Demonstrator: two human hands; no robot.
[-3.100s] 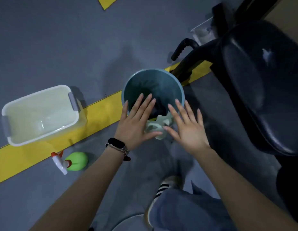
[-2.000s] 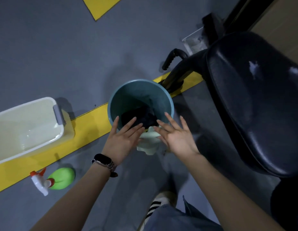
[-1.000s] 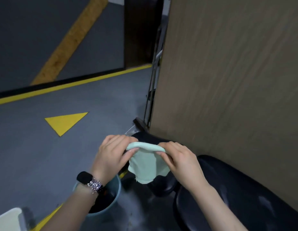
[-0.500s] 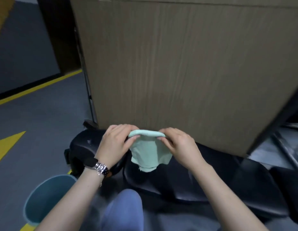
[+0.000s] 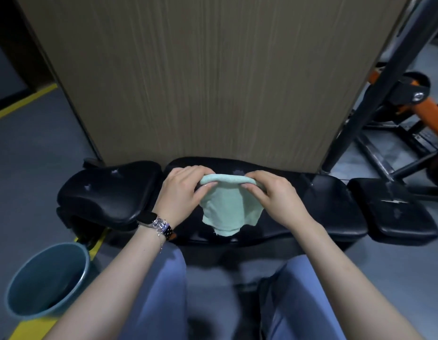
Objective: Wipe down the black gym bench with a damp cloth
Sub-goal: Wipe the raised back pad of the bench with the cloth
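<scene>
Mint terry cloth [image 5: 225, 209] — draped over glossy black bench [image 5: 110, 192].

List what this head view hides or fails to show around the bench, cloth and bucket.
- Bench pad under the cloth: covered by it and both hands.
- Whether the cloth is damp: not visible.
- Bucket contents: too dark inside.
- Bench frame: hidden by the pads and the person's legs.
- Left hand and right hand fingertips: tucked behind the cloth's top fold.

arms bare | left wrist: black watch [image 5: 149, 215], silver link bracelet [image 5: 161, 226] | legs: blue trousers [image 5: 161, 290]
</scene>
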